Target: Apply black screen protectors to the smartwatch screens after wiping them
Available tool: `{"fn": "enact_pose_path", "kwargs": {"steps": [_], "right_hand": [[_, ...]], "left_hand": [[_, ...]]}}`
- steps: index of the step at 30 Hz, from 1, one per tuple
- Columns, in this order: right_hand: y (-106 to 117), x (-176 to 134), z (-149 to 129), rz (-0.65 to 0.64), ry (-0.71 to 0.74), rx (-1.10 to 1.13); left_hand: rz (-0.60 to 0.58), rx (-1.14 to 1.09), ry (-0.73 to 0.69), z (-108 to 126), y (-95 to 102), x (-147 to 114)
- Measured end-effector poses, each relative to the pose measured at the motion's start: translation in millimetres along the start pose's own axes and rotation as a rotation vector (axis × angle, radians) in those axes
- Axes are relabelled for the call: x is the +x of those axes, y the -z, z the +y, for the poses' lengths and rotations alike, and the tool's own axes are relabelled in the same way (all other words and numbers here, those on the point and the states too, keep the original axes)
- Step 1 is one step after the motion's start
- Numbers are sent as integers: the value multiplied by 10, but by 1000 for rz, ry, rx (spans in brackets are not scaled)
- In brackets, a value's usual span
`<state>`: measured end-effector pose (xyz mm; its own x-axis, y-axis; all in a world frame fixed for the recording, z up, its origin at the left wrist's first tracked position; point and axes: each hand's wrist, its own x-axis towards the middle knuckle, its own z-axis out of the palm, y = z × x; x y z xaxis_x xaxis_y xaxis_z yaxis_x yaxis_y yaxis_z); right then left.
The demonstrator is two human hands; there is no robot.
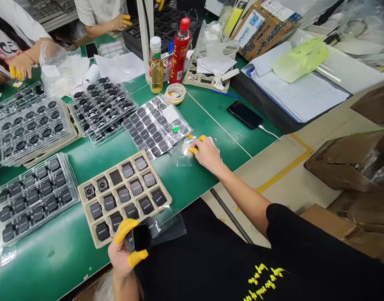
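My left hand (pixel 124 251), with yellow finger cots, grips a square black watch case (pixel 142 237) by its edges at the front edge of the table. A clear film (pixel 169 228) sticks out to the right from behind the watch case. My right hand (pixel 208 154), also in yellow finger cots, is bent down with its fingertips together at a small heap of crumpled clear film (pixel 182 152); what is between them is hidden. Beside my left hand lies a beige tray (pixel 166 190) with dark square pieces and two watch backs in its pockets. A sheet of dark square stickers (pixel 148 129) lies behind it.
Clear trays of dark parts (pixel 38 196) stand stacked on the left. At the back are a red spray can (pixel 181 52), a bottle of yellow liquid (pixel 156 67) and a tape roll (pixel 175 93). A phone (pixel 245 115) charges on the right. Two co-workers sit across.
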<state>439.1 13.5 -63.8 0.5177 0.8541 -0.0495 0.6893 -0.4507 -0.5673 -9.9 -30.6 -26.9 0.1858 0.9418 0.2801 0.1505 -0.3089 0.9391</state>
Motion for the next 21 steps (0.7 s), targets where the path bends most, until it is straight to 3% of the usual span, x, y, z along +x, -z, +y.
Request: {"fn": "enact_pose_path", "kwargs": {"steps": [7, 10, 16, 21], "right_hand": [[102, -197, 319, 107, -121, -182], [93, -216, 502, 126, -160, -202], [-12, -33, 666, 264, -243, -187], [-14, 241, 668, 395, -427, -145]], "left_hand": [[167, 51, 29, 41, -119, 94], [159, 38, -13, 93, -186, 177], [19, -113, -129, 177, -219, 233], [93, -186, -87, 218, -225, 104]]}}
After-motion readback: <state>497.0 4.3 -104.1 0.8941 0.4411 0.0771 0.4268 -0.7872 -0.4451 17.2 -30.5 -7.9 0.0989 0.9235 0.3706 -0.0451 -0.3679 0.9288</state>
